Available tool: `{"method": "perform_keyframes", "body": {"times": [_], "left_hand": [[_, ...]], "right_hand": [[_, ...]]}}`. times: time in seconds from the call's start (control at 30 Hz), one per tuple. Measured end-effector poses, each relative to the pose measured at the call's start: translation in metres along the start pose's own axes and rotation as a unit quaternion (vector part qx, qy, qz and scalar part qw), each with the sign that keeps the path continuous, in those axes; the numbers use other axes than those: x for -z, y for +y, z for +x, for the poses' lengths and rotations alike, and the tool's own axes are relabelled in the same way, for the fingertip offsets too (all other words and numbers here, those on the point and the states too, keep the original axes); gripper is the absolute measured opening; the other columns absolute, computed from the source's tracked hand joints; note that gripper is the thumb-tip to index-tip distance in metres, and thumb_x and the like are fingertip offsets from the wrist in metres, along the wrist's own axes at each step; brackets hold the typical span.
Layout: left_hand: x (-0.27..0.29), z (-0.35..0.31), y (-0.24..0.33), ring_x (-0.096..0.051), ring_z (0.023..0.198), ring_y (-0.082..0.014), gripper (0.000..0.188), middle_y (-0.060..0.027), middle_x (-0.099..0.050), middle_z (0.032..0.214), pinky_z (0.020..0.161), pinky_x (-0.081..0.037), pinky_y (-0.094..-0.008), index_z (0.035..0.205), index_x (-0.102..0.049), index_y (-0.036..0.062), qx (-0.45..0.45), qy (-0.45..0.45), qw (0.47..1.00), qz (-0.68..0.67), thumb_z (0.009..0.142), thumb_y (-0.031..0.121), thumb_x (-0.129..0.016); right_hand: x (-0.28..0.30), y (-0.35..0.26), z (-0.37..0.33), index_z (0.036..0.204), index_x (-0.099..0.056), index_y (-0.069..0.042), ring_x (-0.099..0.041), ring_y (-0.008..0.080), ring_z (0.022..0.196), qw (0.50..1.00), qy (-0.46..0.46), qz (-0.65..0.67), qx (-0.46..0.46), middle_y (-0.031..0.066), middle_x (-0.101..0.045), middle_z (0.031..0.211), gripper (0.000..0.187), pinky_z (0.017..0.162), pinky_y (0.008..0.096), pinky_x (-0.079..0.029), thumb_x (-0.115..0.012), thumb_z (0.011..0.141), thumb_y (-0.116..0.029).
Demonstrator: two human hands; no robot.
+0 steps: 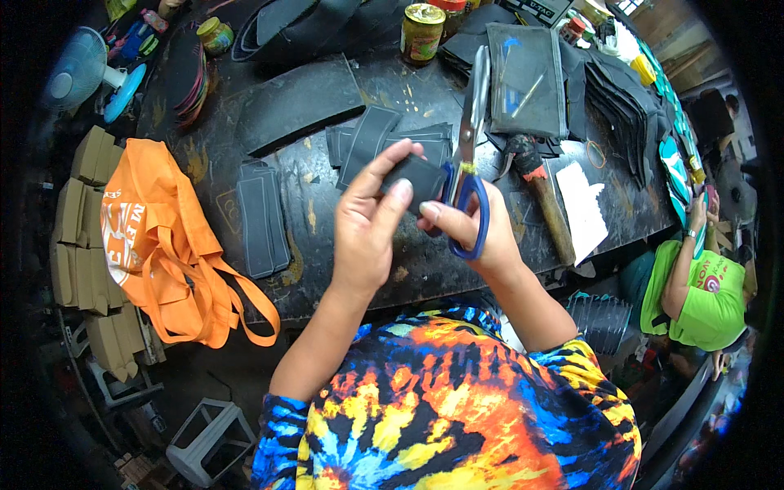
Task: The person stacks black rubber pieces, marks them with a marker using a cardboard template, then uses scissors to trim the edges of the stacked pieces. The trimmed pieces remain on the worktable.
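My left hand [365, 224] pinches a small black flat piece [418, 181], which looks like leather or rubber sheet, between thumb and fingers. Scissors [472, 122] with blue handles are in my right hand [494, 233], their blades pointing away from me. My right thumb reaches close to the near edge of the piece; whether it touches cannot be made out. Just beyond my hands lies a loose pile of similar dark pieces [374, 135] on the black worktable [327, 278]. Left of them is a neater stack of long dark strips [263, 219].
A thick black sheet stack [302, 102] lies farther back. A wooden-handled hammer [549, 204], torn white paper [581, 208], a clear pouch [527, 77] and a jar [421, 34] are on the table. An orange bag [167, 237] hangs at left. A person in green [698, 286] sits at right.
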State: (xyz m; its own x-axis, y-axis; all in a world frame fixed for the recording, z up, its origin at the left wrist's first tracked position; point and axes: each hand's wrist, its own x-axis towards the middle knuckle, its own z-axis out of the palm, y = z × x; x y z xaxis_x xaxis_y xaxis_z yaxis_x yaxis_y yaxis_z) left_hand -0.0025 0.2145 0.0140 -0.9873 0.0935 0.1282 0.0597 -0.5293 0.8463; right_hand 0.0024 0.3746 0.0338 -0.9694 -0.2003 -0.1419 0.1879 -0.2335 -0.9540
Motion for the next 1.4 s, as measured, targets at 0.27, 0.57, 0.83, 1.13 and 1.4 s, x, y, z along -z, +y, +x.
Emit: {"method": "perform_keyframes", "body": {"times": [0.27,0.57,0.83,1.13,1.4], "left_hand": [[0.011,0.016,0.023,-0.064,0.112,-0.0122,0.047,-0.0124,-0.064,0.135,0.097,-0.052,-0.0255,0.140,-0.057,-0.0036,-0.072,0.080,0.992,0.059,0.094,-0.009,-0.062],[0.004,0.016,0.025,-0.065,0.106,-0.0098,0.047,-0.0124,-0.063,0.135,0.090,-0.054,-0.0214,0.140,-0.056,-0.0050,-0.098,0.078,0.987,0.095,0.094,-0.010,-0.062],[0.004,0.015,0.026,-0.065,0.103,-0.0078,0.047,-0.0124,-0.063,0.135,0.085,-0.053,-0.0197,0.140,-0.057,-0.0050,-0.101,0.082,0.985,0.112,0.094,-0.011,-0.062],[0.006,0.015,0.024,-0.065,0.110,-0.0111,0.047,-0.0136,-0.063,0.135,0.090,-0.053,-0.0221,0.140,-0.057,-0.0045,-0.101,0.075,0.986,0.111,0.094,-0.011,-0.061],[0.000,-0.016,0.013,-0.063,0.117,-0.0163,0.030,-0.0108,-0.069,0.125,0.104,-0.047,-0.0304,0.128,-0.067,-0.0022,0.034,-0.050,0.968,0.244,0.099,0.001,-0.059]], "right_hand": [[0.035,0.005,-0.036,0.093,-0.059,-0.006,-0.045,0.0036,0.076,0.974,-0.161,-0.131,-0.094,-0.0057,-0.051,0.080,0.027,0.067,0.0226,-0.040,-0.075,0.094,-0.027],[0.026,0.014,-0.037,0.087,-0.057,-0.005,-0.045,0.0030,0.073,0.976,-0.127,-0.158,-0.075,-0.0050,-0.051,0.077,0.027,0.062,0.0237,-0.041,-0.077,0.094,-0.023],[0.022,0.009,-0.036,0.089,-0.060,-0.005,-0.053,0.0065,0.071,0.965,-0.120,-0.219,-0.080,-0.0022,-0.059,0.076,0.021,0.066,0.0240,-0.044,-0.073,0.094,-0.021],[0.022,0.014,-0.042,0.082,-0.058,-0.005,-0.046,0.0030,0.067,0.972,-0.080,-0.209,-0.077,-0.0056,-0.052,0.070,0.027,0.058,0.0241,-0.041,-0.080,0.089,-0.018],[0.026,-0.003,-0.020,0.099,-0.063,-0.005,-0.057,0.0036,0.079,0.993,-0.006,-0.111,0.034,-0.0042,-0.062,0.086,0.028,0.072,0.0211,-0.047,-0.084,0.084,-0.015]]}}
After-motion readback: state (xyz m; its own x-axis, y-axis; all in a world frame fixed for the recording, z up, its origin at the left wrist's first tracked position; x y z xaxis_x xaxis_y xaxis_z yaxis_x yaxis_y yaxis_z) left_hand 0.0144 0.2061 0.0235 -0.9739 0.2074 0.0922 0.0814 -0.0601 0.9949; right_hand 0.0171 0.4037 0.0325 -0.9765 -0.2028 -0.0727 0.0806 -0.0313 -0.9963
